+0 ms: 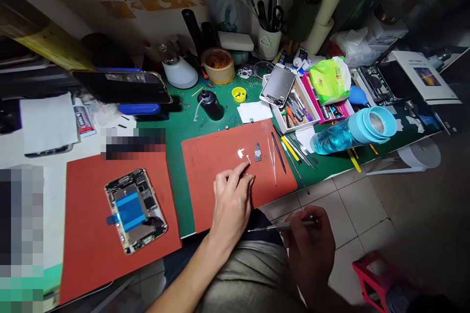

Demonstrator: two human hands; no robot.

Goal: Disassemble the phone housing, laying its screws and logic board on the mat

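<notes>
My left hand rests over the right-hand red mat. Its index finger is stretched out beside a tiny light part, and the thumb is apart from it. Just beyond lie a small white piece and a grey metal phone part. Near the front edge, my right hand is closed around a thin screwdriver, its tip pointing left. An opened phone with a blue strip across its inside lies on the left red mat, away from both hands.
Tweezers and several slim tools lie at the mat's right. Beyond them are a blue bottle on its side and a tool box. A black bottle and yellow dish stand behind. A phone leans on a blue stand.
</notes>
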